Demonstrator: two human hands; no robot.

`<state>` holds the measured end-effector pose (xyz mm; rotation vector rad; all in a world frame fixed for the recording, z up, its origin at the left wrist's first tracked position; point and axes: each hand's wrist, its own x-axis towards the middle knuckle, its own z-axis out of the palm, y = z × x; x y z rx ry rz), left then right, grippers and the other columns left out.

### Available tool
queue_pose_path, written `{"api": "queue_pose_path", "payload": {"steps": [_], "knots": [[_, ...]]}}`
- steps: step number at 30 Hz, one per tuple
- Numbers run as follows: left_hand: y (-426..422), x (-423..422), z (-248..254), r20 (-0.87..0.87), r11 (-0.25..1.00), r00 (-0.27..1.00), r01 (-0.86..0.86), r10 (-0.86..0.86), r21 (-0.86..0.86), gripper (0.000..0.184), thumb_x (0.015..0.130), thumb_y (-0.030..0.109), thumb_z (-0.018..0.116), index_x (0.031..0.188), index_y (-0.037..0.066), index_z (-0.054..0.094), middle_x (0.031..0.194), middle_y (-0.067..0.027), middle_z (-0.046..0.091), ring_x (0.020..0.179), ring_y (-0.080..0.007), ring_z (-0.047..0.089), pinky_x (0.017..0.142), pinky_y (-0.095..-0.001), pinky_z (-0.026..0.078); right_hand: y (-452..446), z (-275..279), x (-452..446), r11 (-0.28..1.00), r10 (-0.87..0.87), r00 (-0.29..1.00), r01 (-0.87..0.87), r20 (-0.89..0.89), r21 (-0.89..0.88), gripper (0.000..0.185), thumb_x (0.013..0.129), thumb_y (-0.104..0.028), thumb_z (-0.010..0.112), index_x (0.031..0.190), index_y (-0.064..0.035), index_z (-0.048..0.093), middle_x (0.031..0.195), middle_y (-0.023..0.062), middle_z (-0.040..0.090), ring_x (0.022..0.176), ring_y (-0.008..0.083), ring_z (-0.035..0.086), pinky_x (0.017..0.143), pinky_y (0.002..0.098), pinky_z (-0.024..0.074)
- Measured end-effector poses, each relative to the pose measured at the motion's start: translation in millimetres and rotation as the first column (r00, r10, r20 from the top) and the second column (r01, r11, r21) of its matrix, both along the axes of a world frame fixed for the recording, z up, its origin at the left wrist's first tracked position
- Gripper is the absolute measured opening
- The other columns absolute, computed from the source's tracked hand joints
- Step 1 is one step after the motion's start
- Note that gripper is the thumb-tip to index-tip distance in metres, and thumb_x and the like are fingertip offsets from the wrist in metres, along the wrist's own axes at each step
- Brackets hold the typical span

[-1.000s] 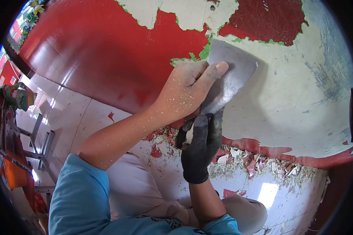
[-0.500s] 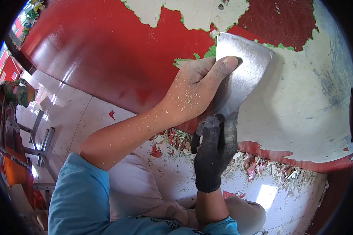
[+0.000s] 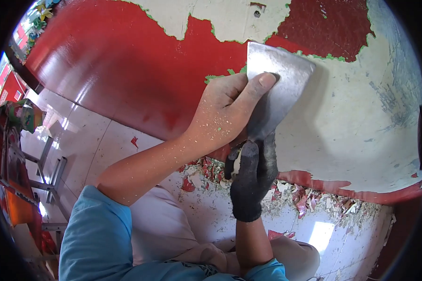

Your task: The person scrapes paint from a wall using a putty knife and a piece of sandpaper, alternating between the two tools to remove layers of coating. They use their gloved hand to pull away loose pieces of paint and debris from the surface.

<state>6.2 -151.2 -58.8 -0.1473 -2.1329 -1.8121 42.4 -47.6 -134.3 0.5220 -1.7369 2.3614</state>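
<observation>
A wide metal scraper (image 3: 282, 82) is held in both hands, its blade edge against the wall near the ragged paint border. My bare left hand (image 3: 227, 105), dusted with flakes, is closed on the blade's left side, thumb on its face and fingers hidden behind. Below it, my right hand (image 3: 254, 175) in a dark glove wraps round the handle, which is mostly hidden. Glossy red paint (image 3: 136, 65) covers the wall left of the blade. Bare cream wall (image 3: 342, 122) shows on the right, with thin green edges between.
Paint chips (image 3: 309, 199) lie along the wall's base on the white tiled floor (image 3: 108, 145). A dark red patch (image 3: 328, 28) remains at upper right. At far left stand a metal frame (image 3: 56, 173) and an orange object (image 3: 21, 206). My knees are below the hands.
The scraper and both hands have shifted slightly left and a little down along the wall. Some green and cream edging left of the blade looks changed. Both hands keep their grip.
</observation>
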Motion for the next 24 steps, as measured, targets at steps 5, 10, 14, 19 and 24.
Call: {"api": "queue_pose_path", "payload": {"steps": [5, 10, 14, 19, 24], "knots": [[6.1, -7.0, -8.9, -0.112, 0.992, 0.993, 0.022, -0.036, -0.123, 0.042, 0.094, 0.036, 0.052, 0.091, -0.005, 0.063, 0.059, 0.0039, 0.045, 0.056, -0.0021, 0.040, 0.048, -0.0227, 0.033, -7.4, -8.6, 6.4, 0.978, 0.071, 0.990, -0.044, 0.123, -0.205, 0.035, 0.094, -0.009, 0.043, 0.126, 0.0054, 0.041, 0.074, 0.0047, 0.054, 0.052, 0.0062, 0.047, 0.042, 0.0200, 0.0371], [1.1, -4.5, -4.6, -0.121, 0.978, 0.993, -0.042, 0.017, -0.205, 0.045, 0.094, 0.038, 0.052, 0.080, -0.005, 0.060, 0.055, 0.0045, 0.040, 0.053, -0.0030, 0.038, 0.046, -0.0241, 0.030, -13.9, -8.4, 5.9, 0.956, 0.142, 0.979, -0.097, 0.145, -0.276, 0.031, 0.094, -0.009, 0.041, 0.123, 0.0032, 0.042, 0.074, 0.0042, 0.054, 0.051, 0.0068, 0.048, 0.041, 0.0199, 0.0376], [-1.6, -2.2, 2.3, -0.037, 0.976, 0.998, -0.063, 0.056, -0.207, 0.049, 0.093, 0.038, 0.054, 0.065, -0.003, 0.052, 0.054, 0.0045, 0.035, 0.053, -0.0035, 0.034, 0.045, -0.0249, 0.027, -21.6, -2.7, 10.8, 0.982, 0.073, 0.978, -0.036, 0.195, -0.188, 0.030, 0.095, -0.016, 0.041, 0.123, -0.0036, 0.038, 0.073, 0.0063, 0.053, 0.049, 0.0117, 0.048, 0.039, 0.0240, 0.0386], [-4.8, -2.4, 9.2, -0.106, 0.936, 0.991, -0.117, 0.087, -0.331, 0.047, 0.091, 0.033, 0.057, 0.064, -0.004, 0.050, 0.053, -0.0077, 0.035, 0.048, -0.0112, 0.033, 0.043, -0.0300, 0.030, -23.7, -4.7, 12.9, 0.983, -0.086, 0.996, 0.087, -0.015, 0.163, 0.034, 0.096, -0.017, 0.040, 0.127, -0.0034, 0.036, 0.074, 0.0063, 0.053, 0.049, 0.0119, 0.048, 0.040, 0.0239, 0.0393], [-4.0, -6.1, 13.5, -0.231, 0.907, 0.969, -0.178, 0.092, -0.381, 0.041, 0.089, 0.027, 0.058, 0.067, -0.008, 0.054, 0.053, -0.0226, 0.041, 0.042, -0.0275, 0.038, 0.043, -0.0374, 0.035, -24.7, 13.2, 16.3, 0.938, 0.196, 0.941, -0.099, 0.275, -0.332, 0.040, 0.096, -0.019, 0.043, 0.133, -0.0055, 0.035, 0.074, 0.0080, 0.055, 0.049, 0.0127, 0.050, 0.039, 0.0236, 0.0399]]}}
